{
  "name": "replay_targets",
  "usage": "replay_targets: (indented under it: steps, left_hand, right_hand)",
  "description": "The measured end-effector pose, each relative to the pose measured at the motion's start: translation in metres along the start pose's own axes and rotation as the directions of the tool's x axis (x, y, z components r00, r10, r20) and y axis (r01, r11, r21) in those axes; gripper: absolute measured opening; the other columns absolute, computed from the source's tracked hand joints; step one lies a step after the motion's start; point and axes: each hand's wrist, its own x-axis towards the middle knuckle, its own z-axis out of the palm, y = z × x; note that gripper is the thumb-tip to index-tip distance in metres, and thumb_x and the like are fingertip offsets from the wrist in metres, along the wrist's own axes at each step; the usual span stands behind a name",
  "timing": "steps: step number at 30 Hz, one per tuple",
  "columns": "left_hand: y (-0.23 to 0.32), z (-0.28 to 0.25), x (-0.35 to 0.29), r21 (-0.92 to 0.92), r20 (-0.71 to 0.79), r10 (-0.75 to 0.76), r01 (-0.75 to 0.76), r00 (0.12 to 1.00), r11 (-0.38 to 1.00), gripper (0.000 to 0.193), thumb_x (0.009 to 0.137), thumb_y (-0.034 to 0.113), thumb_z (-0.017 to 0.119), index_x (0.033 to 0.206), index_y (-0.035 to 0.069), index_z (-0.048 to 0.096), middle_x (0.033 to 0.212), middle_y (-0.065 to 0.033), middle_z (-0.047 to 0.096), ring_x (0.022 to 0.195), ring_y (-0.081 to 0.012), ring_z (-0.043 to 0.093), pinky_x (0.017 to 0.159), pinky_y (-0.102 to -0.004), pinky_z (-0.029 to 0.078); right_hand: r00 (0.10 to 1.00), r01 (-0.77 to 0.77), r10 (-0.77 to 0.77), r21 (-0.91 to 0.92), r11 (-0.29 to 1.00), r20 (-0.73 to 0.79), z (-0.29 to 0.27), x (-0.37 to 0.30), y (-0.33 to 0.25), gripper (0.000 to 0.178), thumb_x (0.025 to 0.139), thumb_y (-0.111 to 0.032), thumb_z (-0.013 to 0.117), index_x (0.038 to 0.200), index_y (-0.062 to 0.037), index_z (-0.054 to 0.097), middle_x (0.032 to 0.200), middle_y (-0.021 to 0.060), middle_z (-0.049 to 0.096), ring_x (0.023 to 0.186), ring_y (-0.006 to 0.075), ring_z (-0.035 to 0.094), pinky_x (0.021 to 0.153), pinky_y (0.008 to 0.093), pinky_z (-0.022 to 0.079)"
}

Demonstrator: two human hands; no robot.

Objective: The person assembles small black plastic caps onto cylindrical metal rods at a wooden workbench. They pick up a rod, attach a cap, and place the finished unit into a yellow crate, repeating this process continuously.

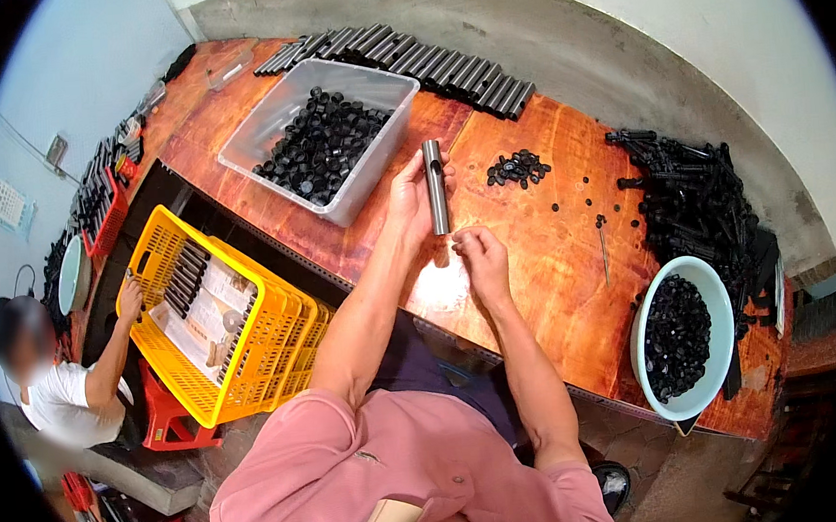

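Note:
My left hand [408, 202] is closed round a dark grey metal tube [438, 201], held upright over the table. Near the tube's upper end there is a round hole in its side. My right hand [484, 258] is just below and right of the tube's lower end, its thumb and fingers pinched together; whatever they hold, if anything, is too small or hidden to make out. Right of the tube lies a small pile of black round caps [518, 168] on the wooden table [555, 280]. A thin metal rod [603, 250] lies farther right.
A clear plastic bin [337, 213] of black caps stands left, with a row of metal tubes [443, 70] behind it. At right are a heap of black parts [690, 203] and a pale basin [642, 342] of black pieces. Yellow crates [278, 339] and a co-worker [79, 401] are left.

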Motion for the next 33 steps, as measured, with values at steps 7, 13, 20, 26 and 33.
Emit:
replay_targets:
  steps: [7,13,20,26,33]
  left_hand:
    - [-0.025,-0.006,-0.016,0.209,-0.071,0.028,-0.012,0.997,0.978,0.041,0.105,0.037,0.050,0.136,0.012,0.054,0.109,-0.0023,0.067,0.085,-0.0149,0.061,0.079,-0.0302,0.051]
    - [-0.051,-0.007,-0.029,0.333,-0.089,0.032,0.000,0.995,0.943,0.039,0.103,0.042,0.054,0.126,0.012,0.060,0.104,-0.0042,0.068,0.084,-0.0171,0.065,0.075,-0.0323,0.054]
    - [-0.047,-0.026,-0.045,0.417,-0.226,0.058,0.043,0.972,0.908,0.033,0.104,0.032,0.053,0.109,0.001,0.061,0.083,-0.0099,0.064,0.073,-0.0213,0.064,0.067,-0.0366,0.055]
    - [-0.057,-0.030,-0.052,0.596,-0.090,0.122,-0.045,0.988,0.802,0.027,0.106,0.026,0.050,0.111,0.000,0.056,0.079,-0.0092,0.060,0.064,-0.0173,0.061,0.057,-0.0326,0.055]
    - [-0.069,-0.024,-0.051,0.709,-0.054,0.191,-0.097,0.980,0.699,0.032,0.105,0.017,0.051,0.131,0.000,0.050,0.086,-0.0086,0.061,0.063,-0.0151,0.062,0.057,-0.0316,0.056]
  right_hand:
    - [0.961,-0.238,0.202,0.195,0.951,0.191,-0.001,-0.010,-0.034,0.022,0.101,-0.019,0.058,0.114,-0.0019,0.057,0.091,0.0066,0.067,0.075,0.0112,0.061,0.071,0.0266,0.052]
    - [0.982,-0.184,0.164,0.256,0.949,0.096,-0.004,-0.015,-0.029,0.020,0.096,-0.009,0.066,0.111,-0.0008,0.057,0.082,0.0029,0.063,0.069,0.0096,0.060,0.063,0.0231,0.051]
    - [0.990,-0.029,0.096,-0.510,0.860,0.107,-0.038,0.005,-0.068,0.032,0.095,-0.026,0.062,0.085,0.0033,0.069,0.075,0.0110,0.068,0.069,0.0152,0.064,0.062,0.0336,0.051]
    - [0.828,-0.080,-0.453,-0.870,0.486,-0.329,-0.155,0.105,-0.084,0.016,0.090,-0.012,0.061,0.096,0.0004,0.070,0.097,0.0209,0.071,0.089,0.0382,0.068,0.078,0.0451,0.054]
    - [0.873,-0.382,-0.315,-0.924,0.034,-0.372,-0.261,0.151,-0.069,0.029,0.087,-0.001,0.061,0.116,-0.0005,0.063,0.127,0.0208,0.056,0.118,0.0405,0.057,0.092,0.0478,0.054]
